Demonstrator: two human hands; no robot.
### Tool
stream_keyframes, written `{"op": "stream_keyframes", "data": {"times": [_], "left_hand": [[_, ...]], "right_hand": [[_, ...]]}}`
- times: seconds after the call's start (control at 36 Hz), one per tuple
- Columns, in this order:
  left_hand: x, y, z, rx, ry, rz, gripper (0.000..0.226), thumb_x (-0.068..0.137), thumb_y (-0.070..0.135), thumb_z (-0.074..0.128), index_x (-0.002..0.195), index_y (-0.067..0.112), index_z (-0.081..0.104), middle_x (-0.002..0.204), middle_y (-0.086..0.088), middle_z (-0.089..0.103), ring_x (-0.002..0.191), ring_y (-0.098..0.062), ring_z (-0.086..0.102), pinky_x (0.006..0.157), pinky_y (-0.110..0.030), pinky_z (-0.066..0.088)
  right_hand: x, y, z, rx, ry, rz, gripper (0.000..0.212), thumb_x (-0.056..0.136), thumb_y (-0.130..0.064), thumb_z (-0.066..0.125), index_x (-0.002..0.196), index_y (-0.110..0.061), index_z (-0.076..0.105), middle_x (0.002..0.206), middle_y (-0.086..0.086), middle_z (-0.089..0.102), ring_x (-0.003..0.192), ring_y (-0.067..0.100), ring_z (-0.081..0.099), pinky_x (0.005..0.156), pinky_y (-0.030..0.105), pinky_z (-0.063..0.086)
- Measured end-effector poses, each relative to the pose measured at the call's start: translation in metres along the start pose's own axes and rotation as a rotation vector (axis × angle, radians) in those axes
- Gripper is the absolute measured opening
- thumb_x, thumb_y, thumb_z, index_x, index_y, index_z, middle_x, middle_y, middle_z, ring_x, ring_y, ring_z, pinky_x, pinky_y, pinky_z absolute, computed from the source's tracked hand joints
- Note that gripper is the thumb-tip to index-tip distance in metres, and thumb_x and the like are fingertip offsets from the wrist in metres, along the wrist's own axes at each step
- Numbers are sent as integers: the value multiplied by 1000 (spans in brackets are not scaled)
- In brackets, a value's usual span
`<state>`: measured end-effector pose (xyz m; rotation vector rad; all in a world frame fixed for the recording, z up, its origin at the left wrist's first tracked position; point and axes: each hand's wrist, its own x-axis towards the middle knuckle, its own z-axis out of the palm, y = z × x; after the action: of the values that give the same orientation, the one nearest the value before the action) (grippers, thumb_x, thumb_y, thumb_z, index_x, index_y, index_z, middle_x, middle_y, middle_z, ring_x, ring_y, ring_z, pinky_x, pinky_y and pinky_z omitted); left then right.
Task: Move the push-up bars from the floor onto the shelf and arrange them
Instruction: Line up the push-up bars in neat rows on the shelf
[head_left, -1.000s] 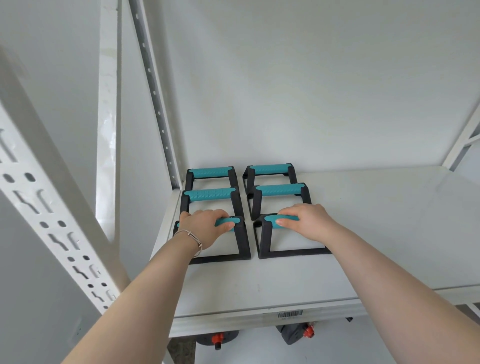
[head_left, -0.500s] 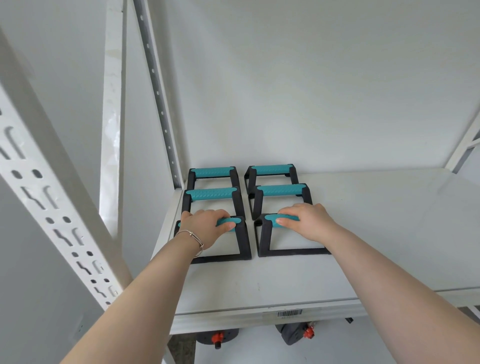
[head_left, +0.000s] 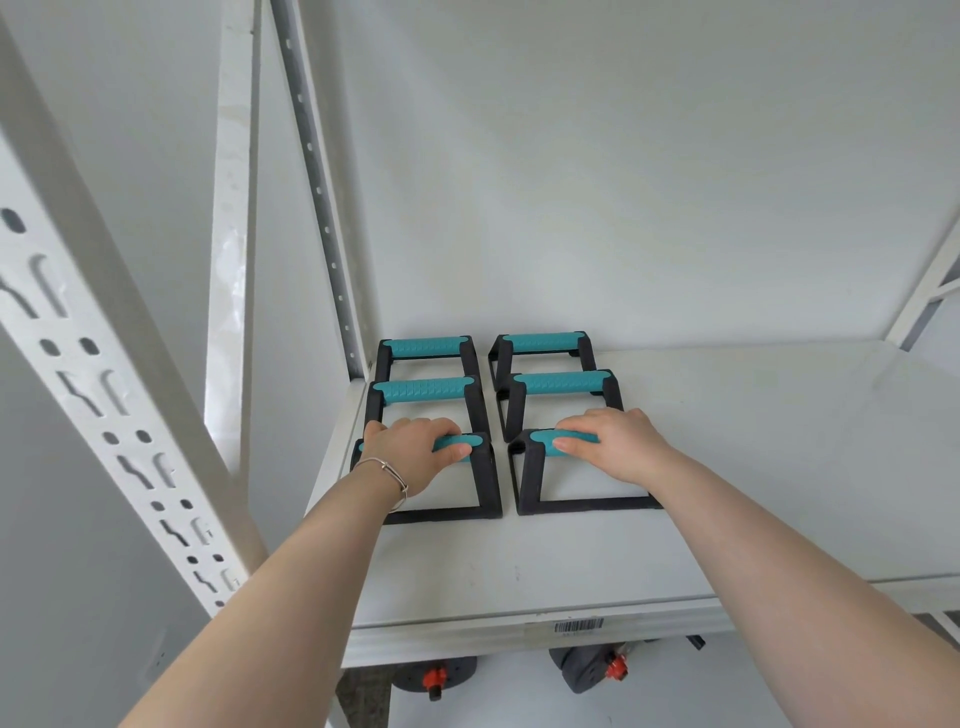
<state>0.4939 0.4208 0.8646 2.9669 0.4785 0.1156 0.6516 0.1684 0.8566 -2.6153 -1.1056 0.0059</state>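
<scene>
Settles front-left push-up bar (head_left: 491, 483) and front-right push-up bar (head_left: 529, 480) on the shelf (head_left: 519, 571), completing two columns of three by the back-left corner. Grips their teal handles, left hand (head_left: 410, 452) and right hand (head_left: 618, 449) curled round. Next, probably, calls for letting go, perhaps squaring up. Matches half a second earlier, hands unmoved.

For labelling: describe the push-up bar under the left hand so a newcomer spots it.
On the white shelf, six teal-handled bars stand in two columns of three. It is the left column's front bar, alone gripped by the braceleted left hand.
</scene>
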Motion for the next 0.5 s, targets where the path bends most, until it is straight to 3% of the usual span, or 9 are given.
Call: {"op": "stream_keyframes", "data": {"times": [0.5], "left_hand": [[3,-5,8,33,35,26,45,89,70,27,116,44,52,91,12,62,88,-16,52,81,-40,29]], "right_hand": [[-5,-6,-1,-28,19,-1,33,94,-61,38,110,-45,62,95,-9,60,98,13,50,89,38,34]]}}
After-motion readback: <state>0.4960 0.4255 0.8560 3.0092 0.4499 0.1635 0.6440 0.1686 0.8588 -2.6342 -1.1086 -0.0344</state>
